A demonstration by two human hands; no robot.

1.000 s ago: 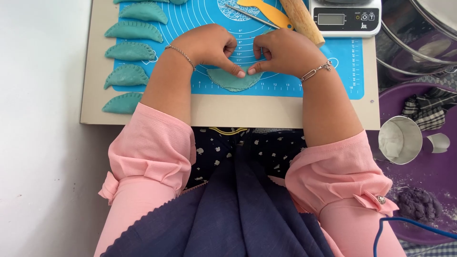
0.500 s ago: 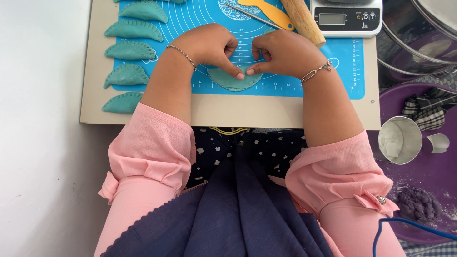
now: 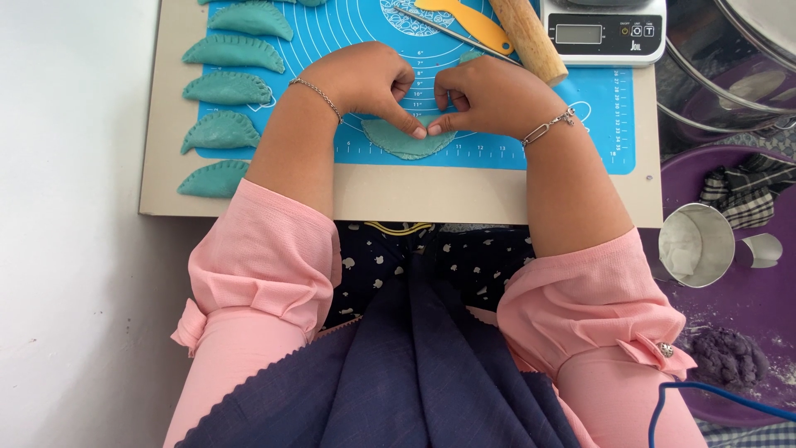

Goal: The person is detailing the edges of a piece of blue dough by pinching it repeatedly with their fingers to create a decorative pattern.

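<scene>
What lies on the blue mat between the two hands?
In the head view, a folded teal dumpling lies between the left hand and right hand; both hands' fingertips press on its upper edge.

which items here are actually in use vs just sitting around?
In use: left hand, right hand, teal dough half-moon, blue silicone mat.

Lying about: finished teal dumplings, rolling pin, kitchen scale, metal cup, purple dough lump.
</scene>
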